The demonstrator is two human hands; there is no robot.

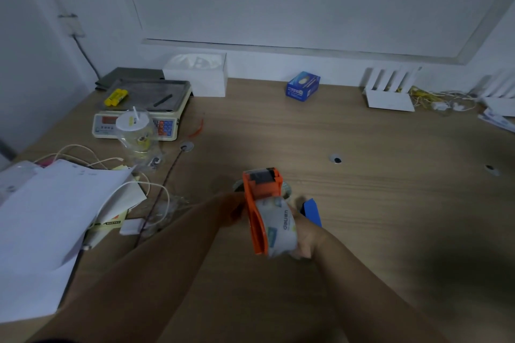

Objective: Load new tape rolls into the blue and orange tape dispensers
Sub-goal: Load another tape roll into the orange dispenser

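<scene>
Both hands meet over the middle of the wooden bench [362,203], holding the orange tape dispenser [257,211] up off the surface. The left hand [237,210] comes in from the left and grips the dispenser on its far side; most of it is hidden behind the orange frame, so how far its fingers curl cannot be told. The right hand [305,239] is closed around the tape roll [278,227], a clear roll with printed wrapping, pressed against the right face of the orange frame, with the fingers wrapped under and behind it. The dispenser's black roller end points away from the person. Just behind the right hand, the blue tape dispenser [312,210] lies on the bench, only part of it showing. Another roll [287,189] peeks out behind the orange frame, mostly hidden. To the left sit a scale [145,108] with yellow markers [115,96] on its tray, a clear plastic cup [136,133] with a lid, loose papers [50,220] and white cables [156,189]. A small blue box [303,86] stands near the back wall.
</scene>
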